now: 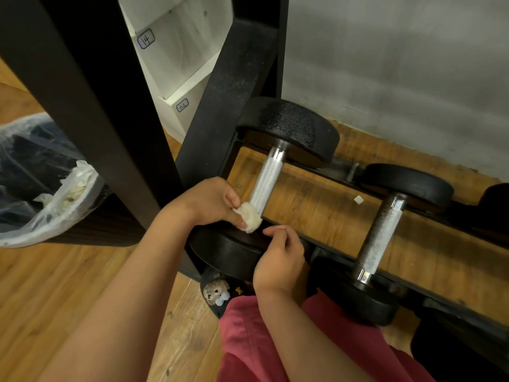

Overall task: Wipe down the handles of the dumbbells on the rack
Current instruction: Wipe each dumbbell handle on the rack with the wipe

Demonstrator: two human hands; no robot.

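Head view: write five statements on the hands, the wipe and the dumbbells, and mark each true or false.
1. The left hand presses a white wipe against the left dumbbell's handle. True.
2. The wipe sits at that handle's far end. False: at its near end.
3. The right hand grips the right dumbbell's handle. False: it holds nothing, and that handle is untouched.
4. Two knurled handles show. True.
5. The bin is unlined. False: a clear plastic bag lines it.
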